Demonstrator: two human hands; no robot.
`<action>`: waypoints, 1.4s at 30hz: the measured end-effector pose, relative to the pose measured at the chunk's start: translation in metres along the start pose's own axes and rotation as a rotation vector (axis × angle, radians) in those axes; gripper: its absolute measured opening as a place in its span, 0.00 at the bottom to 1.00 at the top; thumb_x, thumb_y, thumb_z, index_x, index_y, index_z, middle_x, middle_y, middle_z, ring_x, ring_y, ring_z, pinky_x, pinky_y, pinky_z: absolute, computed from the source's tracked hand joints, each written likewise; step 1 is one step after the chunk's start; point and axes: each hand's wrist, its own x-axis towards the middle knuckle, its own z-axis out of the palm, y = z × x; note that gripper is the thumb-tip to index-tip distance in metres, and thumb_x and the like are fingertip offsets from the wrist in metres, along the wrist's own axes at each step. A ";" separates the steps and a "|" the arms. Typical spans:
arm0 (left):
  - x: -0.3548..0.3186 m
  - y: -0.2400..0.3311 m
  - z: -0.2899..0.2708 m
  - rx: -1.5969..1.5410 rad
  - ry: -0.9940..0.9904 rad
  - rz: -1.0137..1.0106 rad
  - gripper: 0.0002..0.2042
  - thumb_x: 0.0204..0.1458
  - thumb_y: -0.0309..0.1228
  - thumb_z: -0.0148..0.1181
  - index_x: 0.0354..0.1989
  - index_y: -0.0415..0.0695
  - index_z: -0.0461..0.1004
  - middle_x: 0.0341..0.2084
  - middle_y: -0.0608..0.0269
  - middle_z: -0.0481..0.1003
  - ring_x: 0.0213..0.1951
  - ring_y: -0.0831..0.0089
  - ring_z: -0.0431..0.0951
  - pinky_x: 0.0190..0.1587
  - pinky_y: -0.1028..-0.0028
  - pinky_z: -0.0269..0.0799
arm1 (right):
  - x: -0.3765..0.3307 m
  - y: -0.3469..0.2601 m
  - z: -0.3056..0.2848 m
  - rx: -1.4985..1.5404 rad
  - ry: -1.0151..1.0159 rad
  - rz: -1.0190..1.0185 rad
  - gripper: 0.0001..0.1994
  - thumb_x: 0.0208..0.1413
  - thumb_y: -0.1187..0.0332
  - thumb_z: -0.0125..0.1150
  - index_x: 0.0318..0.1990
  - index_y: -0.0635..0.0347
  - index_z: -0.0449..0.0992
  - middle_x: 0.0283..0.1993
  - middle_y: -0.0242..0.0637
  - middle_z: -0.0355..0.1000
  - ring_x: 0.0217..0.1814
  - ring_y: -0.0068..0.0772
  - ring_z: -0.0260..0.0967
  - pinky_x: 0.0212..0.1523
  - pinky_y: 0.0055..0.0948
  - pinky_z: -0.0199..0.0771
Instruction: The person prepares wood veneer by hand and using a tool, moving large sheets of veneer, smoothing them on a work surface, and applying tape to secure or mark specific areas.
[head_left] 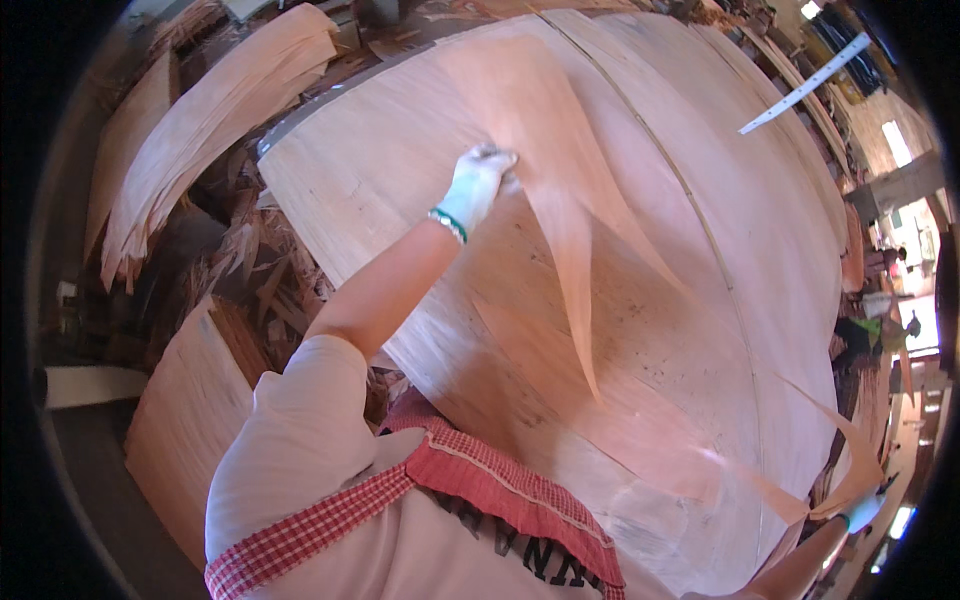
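Note:
My left hand [480, 183], in a white glove with a green cuff, is closed on the edge of a thin, light-brown wood veneer piece [545, 130]. That piece tapers into two long, ragged points lying over a broad stack of veneer sheets [400, 140]. Far out at the lower right, my right hand [864, 511], also gloved, is closed at a torn, curling veneer strip [858, 455]. Part of its fingers is hard to see near the picture's rim. A loose, pinkish veneer piece [640, 430] lies flat on the stack between my arms.
A thin, dark stick [660, 150] runs across the stack. Bent veneer sheets [215, 120] are piled at the far left, above broken scraps [250, 250]. Another veneer stack [190, 400] stands at my left. A white perforated bar [805, 85] juts in at the far right.

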 end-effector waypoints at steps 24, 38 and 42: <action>0.125 -0.042 -0.090 1.250 -0.297 0.525 0.08 0.53 0.30 0.52 0.38 0.41 0.73 0.36 0.58 0.77 0.40 0.57 0.76 0.42 0.62 0.71 | -0.509 -0.634 0.098 0.597 -0.936 -0.713 0.16 0.62 0.59 0.45 0.40 0.66 0.67 0.47 0.59 0.66 0.46 0.62 0.67 0.43 0.50 0.68; 0.218 -0.078 -0.110 1.339 -0.126 0.914 0.08 0.54 0.28 0.54 0.41 0.47 0.72 0.43 0.63 0.74 0.47 0.59 0.73 0.49 0.61 0.69 | -0.482 -0.711 0.088 0.645 -1.036 -1.041 0.15 0.52 0.61 0.61 0.41 0.59 0.69 0.36 0.56 0.69 0.45 0.61 0.68 0.43 0.48 0.68; 0.218 -0.080 -0.114 1.371 -0.122 0.909 0.08 0.53 0.28 0.53 0.41 0.47 0.72 0.43 0.64 0.73 0.47 0.60 0.73 0.48 0.62 0.69 | -0.472 -0.701 0.121 0.610 -1.145 -1.186 0.11 0.51 0.68 0.60 0.40 0.61 0.70 0.38 0.53 0.71 0.47 0.57 0.68 0.45 0.45 0.70</action>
